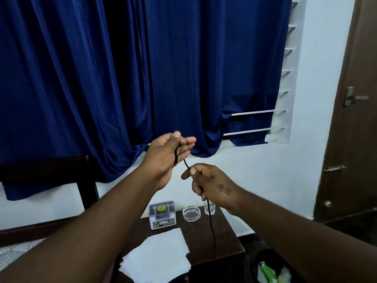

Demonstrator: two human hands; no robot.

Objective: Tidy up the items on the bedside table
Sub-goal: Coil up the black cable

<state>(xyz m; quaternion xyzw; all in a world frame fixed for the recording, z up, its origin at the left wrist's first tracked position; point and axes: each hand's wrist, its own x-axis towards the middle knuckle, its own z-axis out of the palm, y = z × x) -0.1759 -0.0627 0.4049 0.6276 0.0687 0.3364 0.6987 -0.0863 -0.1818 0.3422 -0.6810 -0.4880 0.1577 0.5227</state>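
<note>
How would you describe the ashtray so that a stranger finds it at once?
Find the dark wooden bedside table under the blue curtain. Three things stand along its back edge, by the white wall; the ashtray is the middle one, between a grey box and a small tumbler. Only it is low, wide and round.

Bare counter (199, 233) is found in front of the ashtray (191, 214), bounded by papers (159, 256) to its left and a hanging cable (212, 237) to its right
</note>
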